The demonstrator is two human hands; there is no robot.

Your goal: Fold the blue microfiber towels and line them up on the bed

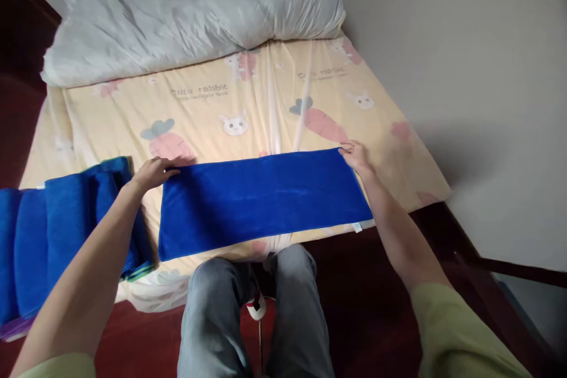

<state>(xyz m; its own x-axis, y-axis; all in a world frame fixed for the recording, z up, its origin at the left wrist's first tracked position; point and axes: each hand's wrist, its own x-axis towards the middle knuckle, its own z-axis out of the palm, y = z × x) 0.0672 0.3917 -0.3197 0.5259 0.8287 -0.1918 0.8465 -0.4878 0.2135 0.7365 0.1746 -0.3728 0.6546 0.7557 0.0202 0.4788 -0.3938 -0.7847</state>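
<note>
A blue towel lies spread flat as a long strip along the near edge of the bed, with a small white tag at its lower right corner. My left hand pinches its far left corner between thumb and fingers. At the far right corner, my right hand has its fingertips closed on the towel's edge. To the left, partly behind my left forearm, lies a row of folded blue towels, some with green edging.
A bed sheet printed with rabbits and carrots covers the bed. A bunched pale quilt lies across the far side. A plain wall borders the bed on the right. My knees are close to the bed's near edge.
</note>
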